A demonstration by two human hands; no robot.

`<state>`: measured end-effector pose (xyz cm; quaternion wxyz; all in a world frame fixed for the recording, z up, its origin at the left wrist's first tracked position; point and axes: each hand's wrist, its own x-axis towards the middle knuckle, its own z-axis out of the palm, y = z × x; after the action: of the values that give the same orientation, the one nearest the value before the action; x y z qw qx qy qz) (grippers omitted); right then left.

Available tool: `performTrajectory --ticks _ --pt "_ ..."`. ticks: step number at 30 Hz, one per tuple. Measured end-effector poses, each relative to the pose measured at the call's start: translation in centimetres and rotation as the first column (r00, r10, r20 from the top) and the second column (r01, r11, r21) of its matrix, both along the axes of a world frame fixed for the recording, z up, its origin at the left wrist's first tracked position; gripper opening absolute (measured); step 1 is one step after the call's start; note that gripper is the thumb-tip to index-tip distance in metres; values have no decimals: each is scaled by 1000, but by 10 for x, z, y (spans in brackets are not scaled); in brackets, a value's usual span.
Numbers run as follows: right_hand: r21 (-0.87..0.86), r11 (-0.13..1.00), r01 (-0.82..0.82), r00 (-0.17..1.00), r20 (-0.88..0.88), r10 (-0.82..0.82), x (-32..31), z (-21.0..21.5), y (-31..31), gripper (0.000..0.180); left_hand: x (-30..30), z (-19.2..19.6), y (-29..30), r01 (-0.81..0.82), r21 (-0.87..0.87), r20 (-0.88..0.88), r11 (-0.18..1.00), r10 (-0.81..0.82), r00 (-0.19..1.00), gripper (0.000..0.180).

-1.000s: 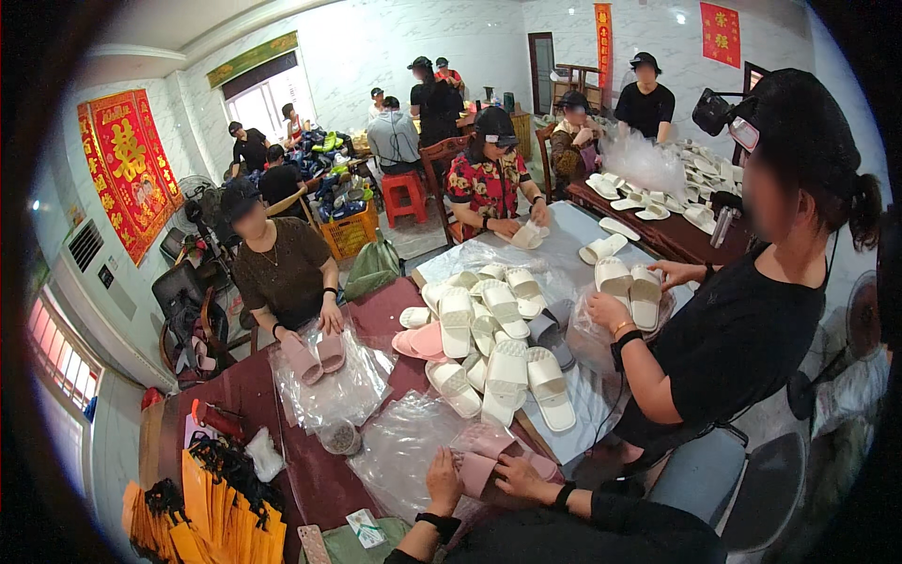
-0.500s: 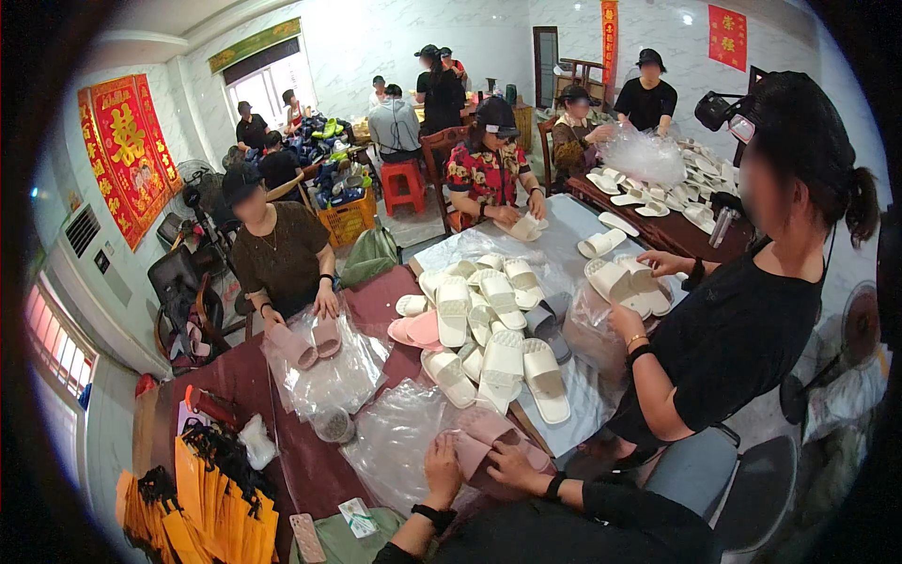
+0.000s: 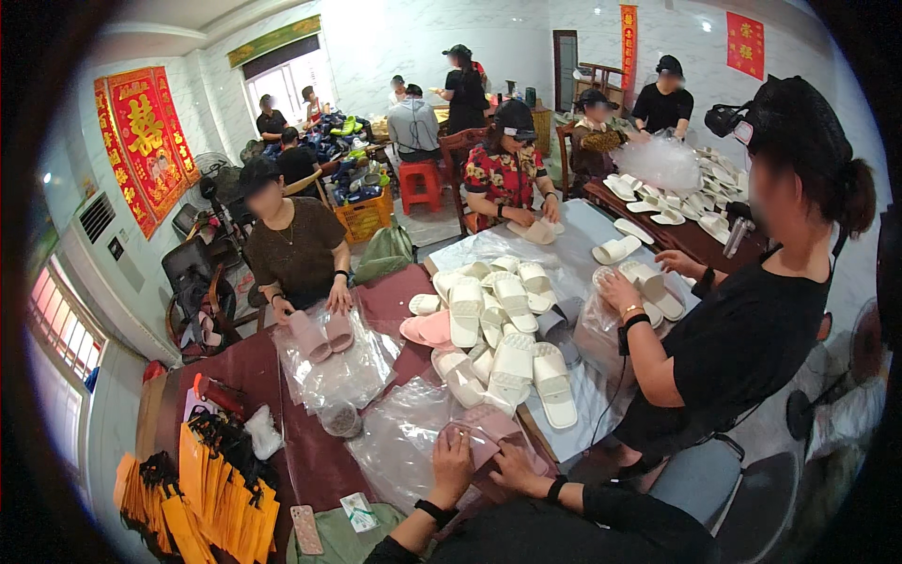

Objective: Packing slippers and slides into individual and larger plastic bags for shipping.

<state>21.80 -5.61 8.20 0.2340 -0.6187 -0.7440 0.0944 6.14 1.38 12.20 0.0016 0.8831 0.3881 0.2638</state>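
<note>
A dark red table (image 3: 376, 301) runs from the lower left toward the middle, and a grey-topped table (image 3: 583, 235) joins it on the right. On the red one lie clear plastic bags (image 3: 348, 371), with a pair of pink slippers (image 3: 319, 334) on them, a roll of tape (image 3: 340, 418), a bundle of orange paper bags (image 3: 202, 479) near the left end, a phone (image 3: 305, 528) and a green cloth (image 3: 343, 536) at the near edge. A heap of white slippers (image 3: 498, 329) spreads across the join of the two tables, with a pink slipper (image 3: 427, 329) at its left side and a single white slipper (image 3: 615, 250) farther back on the grey top.
</note>
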Motion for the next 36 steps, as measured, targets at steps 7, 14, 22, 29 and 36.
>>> performTrajectory --ticks 7,14,22,29,36 --pt "228 955 -189 982 59 180 8 14 0 43 1 -5 1 -38 -39 189 998 45 981 36" --pt "154 983 -97 989 -96 113 3 2 5 43 4 21 4 83 97 122 992 -95 988 38" --pt "102 989 103 991 -90 -94 11 -7 24 41 10 13 -16 306 -47 16 951 -305 952 42" --pt "78 977 200 943 -284 -171 14 4 27 39 29 35 -24 495 -152 197 855 -465 863 54" --pt "24 968 250 855 -475 -209 12 7 38 37 15 47 -42 121 32 81 992 -123 989 53"
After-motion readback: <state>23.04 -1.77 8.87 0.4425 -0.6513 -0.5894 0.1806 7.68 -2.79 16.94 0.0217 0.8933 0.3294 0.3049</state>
